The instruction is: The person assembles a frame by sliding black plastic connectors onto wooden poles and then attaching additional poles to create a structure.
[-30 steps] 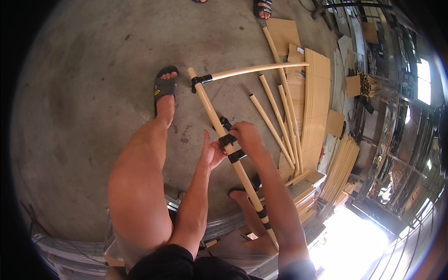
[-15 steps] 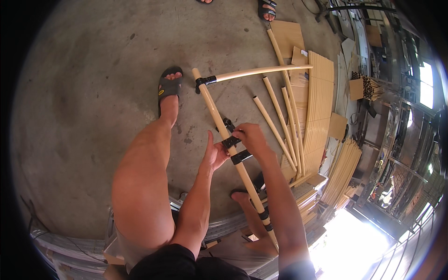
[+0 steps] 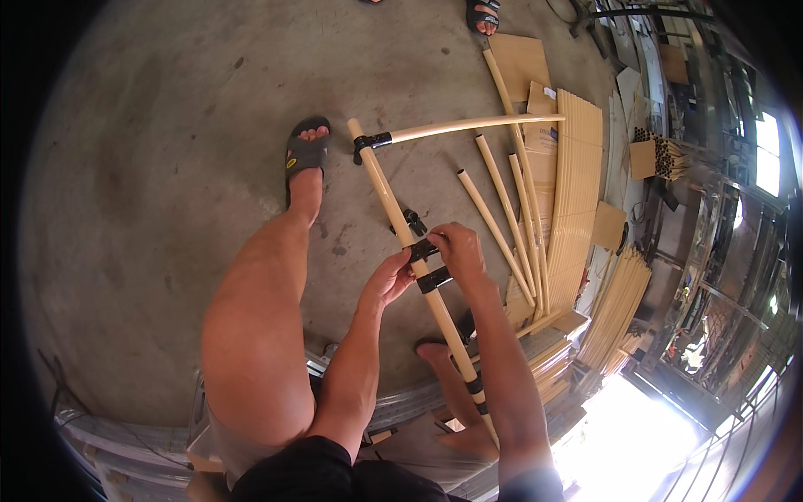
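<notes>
A long cream-coloured pipe (image 3: 386,194) runs from near my left foot back toward my lap. Two black clamp joints sit on its middle. My right hand (image 3: 454,248) pinches the upper black clamp (image 3: 422,249). My left hand (image 3: 390,280) holds the pipe just beside the lower black clamp (image 3: 434,279). At the pipe's far end a black corner joint (image 3: 369,142) ties it to a second cream pipe (image 3: 477,126) that runs off to the right. A loose black clamp piece (image 3: 411,221) lies on the floor just beyond my hands.
Several loose cream pipes (image 3: 502,217) lie on the concrete floor to the right, next to flat slatted panels (image 3: 577,176) and cardboard (image 3: 519,63). My sandalled left foot (image 3: 305,155) rests on the floor. Another person's sandalled foot (image 3: 483,15) shows at the top. Stacked pipes (image 3: 615,309) lie lower right.
Both hands stay on the pipe at the black clamps; my right hand has shifted slightly along the upper clamp. The view has tilted a little.
</notes>
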Motion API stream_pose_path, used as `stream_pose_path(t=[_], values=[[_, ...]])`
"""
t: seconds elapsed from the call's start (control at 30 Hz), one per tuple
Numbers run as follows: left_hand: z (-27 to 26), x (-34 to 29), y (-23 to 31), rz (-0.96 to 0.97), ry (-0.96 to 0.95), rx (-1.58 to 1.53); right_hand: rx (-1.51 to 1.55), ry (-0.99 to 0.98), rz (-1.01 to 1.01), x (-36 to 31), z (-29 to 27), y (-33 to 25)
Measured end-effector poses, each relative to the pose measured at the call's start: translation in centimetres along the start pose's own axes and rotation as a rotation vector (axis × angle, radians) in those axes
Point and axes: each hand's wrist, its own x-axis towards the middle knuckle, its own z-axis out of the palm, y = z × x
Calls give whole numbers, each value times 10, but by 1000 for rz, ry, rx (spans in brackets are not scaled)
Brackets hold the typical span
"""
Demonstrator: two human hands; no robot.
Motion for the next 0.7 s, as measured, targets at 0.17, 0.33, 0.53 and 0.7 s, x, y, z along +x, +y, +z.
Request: stream_pose_path(t=[0.17, 0.33, 0.53, 0.7], values=[[-2, 1, -1, 6, -9, 15, -96, -108, -68, 16, -2, -1], [2, 1, -2, 2, 37, -66, -154, -148, -94, 17, -3, -6], [5, 0, 1, 7, 41, -11, -104, -158, -70, 20, -3, 4], [0, 4, 3, -9, 47, 40, 27, -89, -30, 16, -2, 11]])
